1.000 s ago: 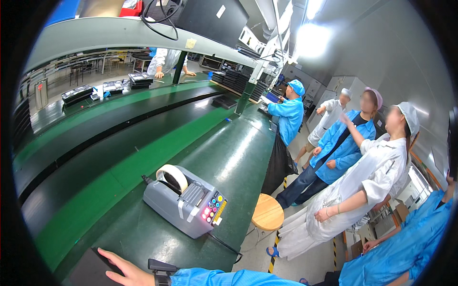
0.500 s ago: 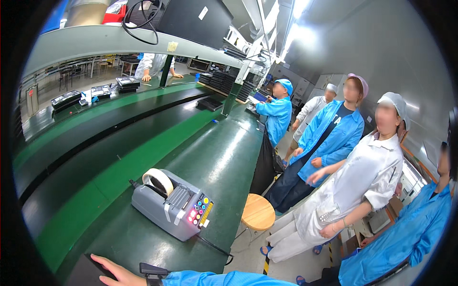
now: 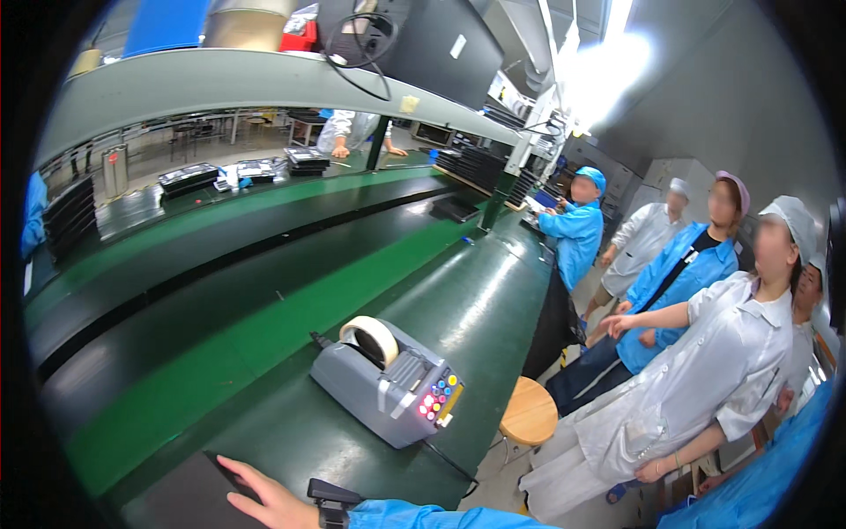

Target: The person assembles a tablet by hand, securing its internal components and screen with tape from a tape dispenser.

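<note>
My right hand (image 3: 269, 500), in a blue sleeve with a black band at the wrist, reaches in from the lower edge. Its visible fingers are stretched out and apart, lying over the edge of a flat dark panel (image 3: 181, 495). The lower part of this hand and most of the panel are cut off by the frame. Beyond the hand, on the green bench, stands a grey tape dispenser (image 3: 388, 388) with a roll of pale tape (image 3: 370, 339) and lit buttons on its front. My left hand is out of view.
A conveyor (image 3: 238, 273) with green and black bands runs along the bench's left. A grey shelf beam (image 3: 220, 84) crosses above it. Black panels (image 3: 463, 167) are stacked at the far end. A wooden stool (image 3: 529, 411) and several people stand at the right. The dispenser's cord hangs over the bench edge.
The view has swung left, so the bench and dispenser appear farther right. The person in white has raised an arm toward the bench. My right hand stays at the dark panel.
</note>
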The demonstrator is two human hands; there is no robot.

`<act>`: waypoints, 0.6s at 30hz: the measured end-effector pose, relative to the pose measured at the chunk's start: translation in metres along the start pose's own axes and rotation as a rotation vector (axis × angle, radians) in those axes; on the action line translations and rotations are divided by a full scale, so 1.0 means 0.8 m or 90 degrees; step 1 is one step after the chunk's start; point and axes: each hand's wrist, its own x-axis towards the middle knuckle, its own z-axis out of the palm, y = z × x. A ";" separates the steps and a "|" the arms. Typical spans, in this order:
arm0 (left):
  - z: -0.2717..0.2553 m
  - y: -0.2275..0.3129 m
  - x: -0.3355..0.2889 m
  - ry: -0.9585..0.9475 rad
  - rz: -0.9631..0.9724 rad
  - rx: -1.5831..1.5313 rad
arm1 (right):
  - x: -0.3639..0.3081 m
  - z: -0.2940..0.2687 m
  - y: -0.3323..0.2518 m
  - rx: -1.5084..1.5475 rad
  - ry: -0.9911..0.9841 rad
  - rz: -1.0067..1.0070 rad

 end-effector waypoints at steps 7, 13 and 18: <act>0.006 0.003 0.002 0.095 -0.039 0.058 | 0.001 0.005 0.009 0.051 0.011 0.037; 0.001 -0.005 -0.001 0.023 -0.016 0.109 | 0.002 0.002 0.014 0.045 0.010 0.027; 0.010 -0.004 -0.007 0.022 0.017 0.168 | 0.002 0.001 0.019 0.047 0.008 0.042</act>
